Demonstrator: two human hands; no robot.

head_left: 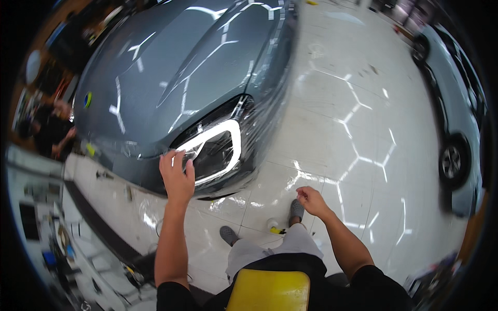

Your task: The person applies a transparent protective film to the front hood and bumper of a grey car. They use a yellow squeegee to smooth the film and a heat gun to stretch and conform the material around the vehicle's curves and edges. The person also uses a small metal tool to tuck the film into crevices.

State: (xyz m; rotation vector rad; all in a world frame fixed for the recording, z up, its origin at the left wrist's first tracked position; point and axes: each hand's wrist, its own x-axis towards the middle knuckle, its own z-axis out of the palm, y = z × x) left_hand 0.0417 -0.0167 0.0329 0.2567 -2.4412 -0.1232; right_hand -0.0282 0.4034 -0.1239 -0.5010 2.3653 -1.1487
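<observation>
A grey car (166, 67) stands in front of me, clear film wrinkled over its front corner. Its lit headlight (234, 140) has a bright white outline. My left hand (177, 179) is at the inner lower end of the headlight, fingers apart and nothing visible in them. Whether the fingertips touch the film, I cannot tell. Low on the right, away from the car, is my right hand (310, 201) with its fingers curled together; what they hold, if anything, is hidden. Below my chest shows a flat yellow thing (268, 291) with rounded corners.
A white bottle with a yellow top (275, 227) is on the glossy tiled floor (332, 129) by my feet. Another person (49, 129) crouches beyond the car's far front corner. A pale car (454, 119) stands at right. Cluttered shelving (72, 249) fills the lower left.
</observation>
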